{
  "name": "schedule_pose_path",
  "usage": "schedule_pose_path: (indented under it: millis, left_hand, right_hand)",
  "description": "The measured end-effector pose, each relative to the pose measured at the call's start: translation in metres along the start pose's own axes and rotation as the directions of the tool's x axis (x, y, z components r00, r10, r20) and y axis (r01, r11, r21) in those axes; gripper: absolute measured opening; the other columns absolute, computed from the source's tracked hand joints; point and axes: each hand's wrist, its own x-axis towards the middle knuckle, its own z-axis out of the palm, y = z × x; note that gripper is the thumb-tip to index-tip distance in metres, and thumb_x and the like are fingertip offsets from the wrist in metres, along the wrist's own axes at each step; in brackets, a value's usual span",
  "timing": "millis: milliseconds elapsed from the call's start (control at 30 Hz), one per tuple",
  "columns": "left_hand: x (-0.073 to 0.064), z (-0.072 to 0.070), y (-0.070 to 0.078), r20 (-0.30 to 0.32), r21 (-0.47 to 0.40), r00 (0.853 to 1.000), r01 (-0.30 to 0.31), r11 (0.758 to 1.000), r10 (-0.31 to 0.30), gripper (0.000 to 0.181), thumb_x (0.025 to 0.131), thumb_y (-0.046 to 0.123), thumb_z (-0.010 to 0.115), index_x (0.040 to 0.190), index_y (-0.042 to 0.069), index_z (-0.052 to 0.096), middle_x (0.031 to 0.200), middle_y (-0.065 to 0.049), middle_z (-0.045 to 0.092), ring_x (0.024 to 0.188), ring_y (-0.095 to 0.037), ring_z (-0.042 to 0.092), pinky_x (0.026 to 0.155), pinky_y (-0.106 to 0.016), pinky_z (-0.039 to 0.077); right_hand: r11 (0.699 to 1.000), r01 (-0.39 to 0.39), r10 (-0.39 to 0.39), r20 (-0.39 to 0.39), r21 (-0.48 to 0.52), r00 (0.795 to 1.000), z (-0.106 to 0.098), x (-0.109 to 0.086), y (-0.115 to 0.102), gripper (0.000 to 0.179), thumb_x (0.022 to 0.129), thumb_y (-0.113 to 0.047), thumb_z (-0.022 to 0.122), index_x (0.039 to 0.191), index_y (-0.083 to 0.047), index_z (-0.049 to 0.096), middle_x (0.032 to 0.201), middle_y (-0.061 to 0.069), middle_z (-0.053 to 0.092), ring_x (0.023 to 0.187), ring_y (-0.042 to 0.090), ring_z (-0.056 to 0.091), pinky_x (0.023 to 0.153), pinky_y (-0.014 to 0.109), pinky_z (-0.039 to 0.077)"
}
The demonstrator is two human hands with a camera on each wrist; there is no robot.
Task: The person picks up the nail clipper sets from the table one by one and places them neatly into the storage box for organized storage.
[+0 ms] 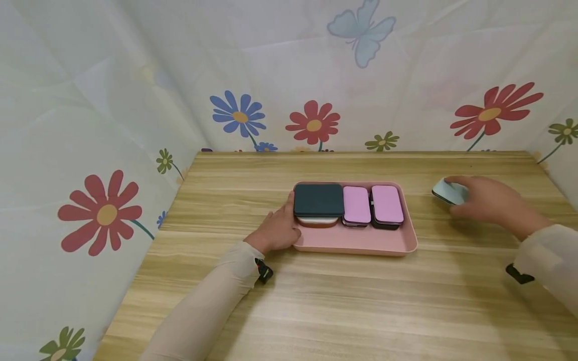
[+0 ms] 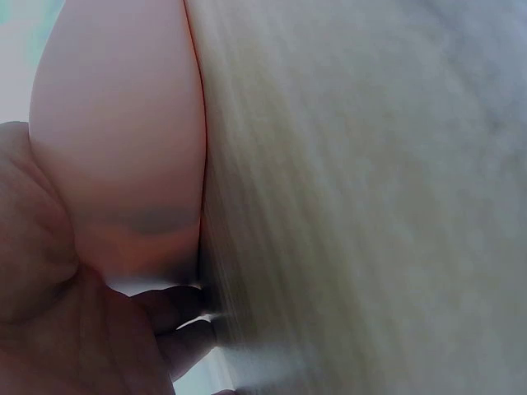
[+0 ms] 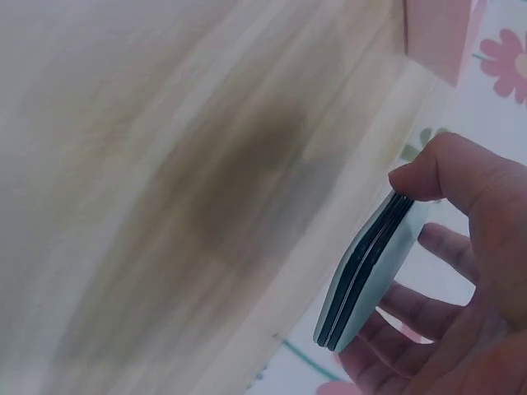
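Observation:
My right hand holds a light blue flat case with rounded corners, right of the tray. In the right wrist view, the thumb and fingers pinch this case by its edges, and dark layers show along its side. My left hand grips the front left corner of a pink tray, thumb at the front and fingers along the left wall. Inside the tray, a dark green case lies on white and brown items. Beside it are two pink cases, each on top of darker pieces.
The tray stands on a wood-grain table. A white curtain printed with flowers and a butterfly hangs behind and to the left. Both wrists wear black straps.

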Motion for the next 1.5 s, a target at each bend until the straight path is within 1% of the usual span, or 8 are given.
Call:
schedule_pose_path:
  millis: [167, 400, 600, 900, 1033, 1167, 1367, 1500]
  left_hand:
    - [0.0, 0.001, 0.001, 0.003, 0.015, 1.0, -0.004, 1.0, 0.004, 0.097, 0.092, 0.023, 0.055, 0.16, 0.011, -0.012, 0.167, -0.01, 0.019, 0.152, -0.022, 0.025, 0.122, -0.054, 0.015]
    - [0.004, 0.003, 0.002, 0.008, -0.018, 1.0, -0.01, 1.0, 0.01, 0.097, 0.091, 0.022, 0.054, 0.16, 0.011, -0.013, 0.167, -0.011, 0.018, 0.152, -0.023, 0.025, 0.122, -0.054, 0.014]
    - [0.006, 0.004, -0.005, 0.011, -0.011, 1.0, 0.013, 1.0, -0.013, 0.099, 0.09, 0.023, 0.055, 0.159, 0.014, -0.016, 0.167, -0.009, 0.016, 0.152, -0.023, 0.025, 0.123, -0.055, 0.012]
    - [0.004, 0.0, -0.004, 0.004, 0.002, 1.0, -0.009, 1.0, 0.009, 0.098, 0.092, 0.024, 0.055, 0.16, 0.012, -0.015, 0.167, -0.01, 0.017, 0.152, -0.023, 0.025, 0.122, -0.055, 0.013]
    - [0.001, -0.001, -0.002, 0.009, 0.02, 1.0, -0.006, 1.0, 0.006, 0.098, 0.092, 0.025, 0.055, 0.16, 0.012, -0.014, 0.167, -0.01, 0.018, 0.151, -0.023, 0.026, 0.122, -0.054, 0.015]
    - [0.0, -0.001, -0.002, 0.002, 0.016, 1.0, -0.005, 1.0, 0.005, 0.097, 0.093, 0.024, 0.055, 0.16, 0.011, -0.013, 0.167, -0.01, 0.019, 0.151, -0.022, 0.027, 0.122, -0.055, 0.016]
    - [0.001, -0.001, -0.002, 0.001, 0.007, 1.0, -0.005, 1.0, 0.005, 0.097, 0.092, 0.023, 0.055, 0.16, 0.011, -0.013, 0.166, -0.011, 0.02, 0.151, -0.022, 0.026, 0.122, -0.055, 0.015]
    - [0.001, 0.0, -0.002, 0.004, 0.01, 1.0, -0.002, 1.0, 0.002, 0.097, 0.092, 0.023, 0.055, 0.16, 0.012, -0.014, 0.166, -0.011, 0.019, 0.152, -0.022, 0.025, 0.122, -0.054, 0.015]
  right_hand:
    - [0.999, 0.039, -0.039, -0.012, -0.022, 0.999, -0.005, 0.003, -0.018, 0.081, 0.075, -0.03, 0.082, 0.144, -0.005, 0.047, 0.127, 0.035, 0.052, 0.102, 0.045, 0.054, 0.08, 0.063, 0.049]
    - [0.993, 0.115, -0.116, -0.032, -0.021, 0.993, -0.013, 0.009, -0.032, 0.078, 0.076, -0.027, 0.083, 0.144, -0.008, 0.049, 0.128, 0.03, 0.056, 0.099, 0.041, 0.056, 0.072, 0.052, 0.052]
    - [0.983, 0.181, -0.182, -0.049, -0.026, 0.982, -0.011, 0.015, -0.051, 0.076, 0.075, -0.024, 0.084, 0.143, -0.01, 0.053, 0.131, 0.029, 0.058, 0.104, 0.04, 0.057, 0.078, 0.053, 0.053]
    - [0.971, 0.237, -0.236, -0.048, 0.015, 0.971, -0.003, 0.021, -0.082, 0.073, 0.077, -0.024, 0.083, 0.142, -0.01, 0.055, 0.135, 0.023, 0.059, 0.111, 0.036, 0.056, 0.087, 0.053, 0.05]
    - [0.954, 0.295, -0.293, -0.035, 0.05, 0.955, -0.001, 0.023, -0.094, 0.07, 0.077, -0.022, 0.082, 0.142, -0.011, 0.056, 0.139, 0.021, 0.057, 0.12, 0.038, 0.054, 0.095, 0.056, 0.046]
    - [0.936, 0.337, -0.34, 0.012, 0.104, 0.94, 0.001, 0.025, -0.106, 0.068, 0.079, -0.017, 0.08, 0.143, -0.014, 0.056, 0.142, 0.02, 0.054, 0.126, 0.039, 0.051, 0.101, 0.058, 0.043]
    - [0.921, 0.373, -0.38, 0.049, 0.111, 0.924, 0.006, 0.033, -0.12, 0.068, 0.08, -0.017, 0.079, 0.144, -0.018, 0.056, 0.14, 0.014, 0.056, 0.121, 0.032, 0.053, 0.097, 0.052, 0.046]
    - [0.916, 0.389, -0.397, 0.068, 0.1, 0.915, 0.011, 0.038, -0.126, 0.068, 0.082, -0.018, 0.078, 0.145, -0.018, 0.054, 0.14, 0.015, 0.056, 0.124, 0.035, 0.051, 0.1, 0.055, 0.044]
